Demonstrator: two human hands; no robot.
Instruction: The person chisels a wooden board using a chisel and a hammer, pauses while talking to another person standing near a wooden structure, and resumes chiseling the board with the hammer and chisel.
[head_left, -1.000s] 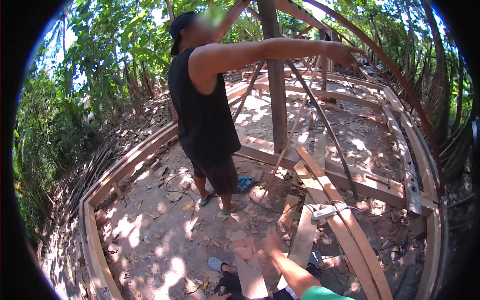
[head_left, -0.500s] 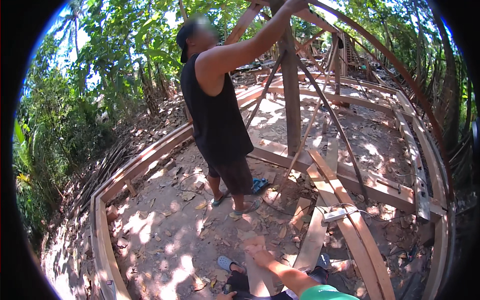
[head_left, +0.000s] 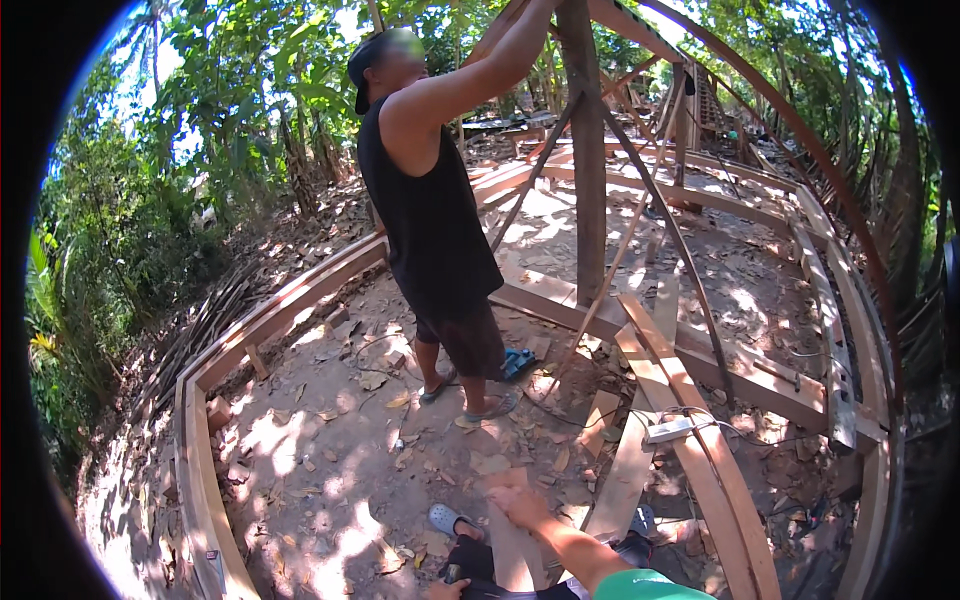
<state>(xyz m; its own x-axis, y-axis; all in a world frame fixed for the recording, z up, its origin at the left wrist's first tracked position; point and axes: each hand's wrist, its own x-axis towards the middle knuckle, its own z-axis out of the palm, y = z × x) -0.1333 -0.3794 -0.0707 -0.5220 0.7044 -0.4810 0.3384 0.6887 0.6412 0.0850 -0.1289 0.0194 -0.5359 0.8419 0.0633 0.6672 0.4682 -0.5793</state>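
My right hand (head_left: pixel 515 500) is closed at the upper end of a light plank (head_left: pixel 516 550) between my legs; whatever its fingers grip, if anything, is hidden. Low at the bottom edge, my left hand (head_left: pixel 448 585) is wrapped round a small dark object, perhaps a handle. My feet in grey clogs (head_left: pixel 450 522) rest either side of the plank. Right of it lie more boards (head_left: pixel 715 490), with a white power strip (head_left: pixel 670 428) and its cord across them.
A co-worker (head_left: pixel 425 230) in a black tank top stands ahead, arm raised beside an upright post (head_left: pixel 585 220) with diagonal braces (head_left: pixel 650 200). A curved timber frame (head_left: pixel 215 480) edges the leaf-strewn dirt on both sides. Blue footwear (head_left: pixel 518 362) lies behind the co-worker's legs. Trees surround everything.
The co-worker's arm has risen from pointing right to reaching up at the post's top. My right hand has lowered onto the plank, its fingers now more curled. The view has shifted slightly.
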